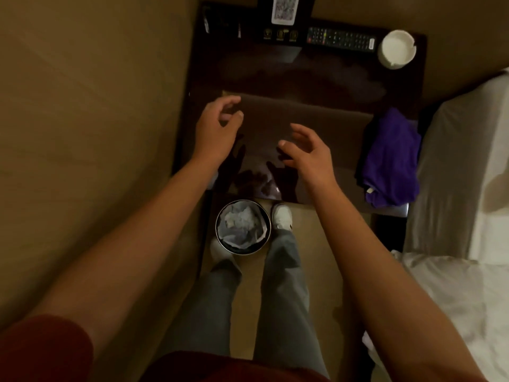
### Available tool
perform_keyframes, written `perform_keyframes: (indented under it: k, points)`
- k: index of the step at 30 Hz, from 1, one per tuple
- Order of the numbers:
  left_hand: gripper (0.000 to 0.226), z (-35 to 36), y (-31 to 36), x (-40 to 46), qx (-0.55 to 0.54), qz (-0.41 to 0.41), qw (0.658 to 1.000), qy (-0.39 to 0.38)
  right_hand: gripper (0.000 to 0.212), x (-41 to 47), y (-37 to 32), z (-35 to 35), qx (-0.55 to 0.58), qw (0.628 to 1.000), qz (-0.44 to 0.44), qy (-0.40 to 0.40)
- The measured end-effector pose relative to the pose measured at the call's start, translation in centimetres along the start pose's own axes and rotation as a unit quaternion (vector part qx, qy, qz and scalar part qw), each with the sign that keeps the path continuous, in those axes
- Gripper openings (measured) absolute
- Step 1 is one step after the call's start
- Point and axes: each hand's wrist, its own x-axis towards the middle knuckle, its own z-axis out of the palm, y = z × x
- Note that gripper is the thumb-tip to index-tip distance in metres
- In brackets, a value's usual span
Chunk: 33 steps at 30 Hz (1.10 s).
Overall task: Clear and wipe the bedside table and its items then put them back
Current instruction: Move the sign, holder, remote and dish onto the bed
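Flanking table — purple cloth, wastebasket

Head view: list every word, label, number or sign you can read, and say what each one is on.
No text can be read here.
Card at the table's far edge: a QR-like pattern, blurred, no words legible.
Remote: button markings too small to read.
Three gold emblems left of the remote: shapes only, lettering blurred.
Ashtray, purple cloth and bin: no print visible.
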Motion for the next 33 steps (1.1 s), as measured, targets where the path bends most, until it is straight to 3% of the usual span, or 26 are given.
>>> perform_keyframes:
  k: [10, 18, 25, 30, 33]
  points:
    - [0.034, 1.6, 1.0, 6.4, 0.044, 0.005, 0.998, 0.04, 0.04, 8.5, -4.1, -3.1, -0.02, 0.999, -0.008, -0.044]
    - [0.048, 0.4, 2.9, 16.0, 0.14, 0.048, 0.987, 0.058, 0.061, 16.6, -8.9, -4.3, -0.023, 0.999, 0.015, -0.023]
    - [0.059, 0.2, 6.0, 21.4, 0.32, 0.102, 0.94, 0.05, 0.078, 22.4, -12.0, -4.7, -0.052, 0.998, -0.019, -0.012]
    - [0.079, 0.6, 6.6, 24.2, 0.441, 0.095, 0.891, -0.058, 0.088, 24.6, -13.0, -4.3, -0.072, 0.996, -0.028, -0.043]
    - [0.077, 0.0, 6.6, 25.5, 0.484, 0.093, 0.863, -0.111, 0.087, 25.9, -13.4, -3.8, -0.044, 0.996, -0.016, -0.08]
